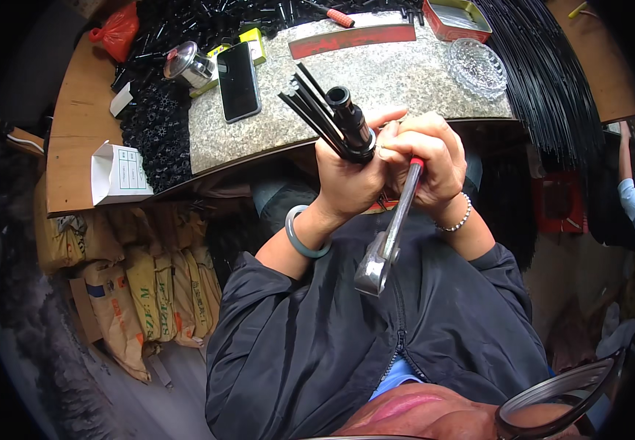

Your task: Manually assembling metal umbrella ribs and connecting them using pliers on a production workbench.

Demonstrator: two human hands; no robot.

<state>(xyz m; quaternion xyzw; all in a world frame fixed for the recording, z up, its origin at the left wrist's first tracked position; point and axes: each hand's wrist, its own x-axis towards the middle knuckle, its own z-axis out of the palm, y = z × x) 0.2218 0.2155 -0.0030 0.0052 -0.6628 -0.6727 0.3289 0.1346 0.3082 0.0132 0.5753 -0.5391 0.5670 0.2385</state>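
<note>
My left hand point(350, 183) is closed round a black ribbed tube point(350, 121), whose hollow end points up and away from me. Several thin black rods point(309, 114) fan out beside the tube from the same grip. My right hand point(435, 154) is closed on a pliers-like metal tool point(399, 220) with a red handle end, its heavy head hanging toward my chest. The right fingertips meet the left hand at the tube's base. What they pinch there is too small to make out.
A stone slab point(259, 139) lies before me, with a phone point(238, 81), a metal-lidded jar point(189, 64), a glass ashtray point(476, 67) and a red tin point(458, 20). Small black parts point(158, 132) pile up at left, long black rods point(545, 73) at right. Sacks point(163, 293) stand below.
</note>
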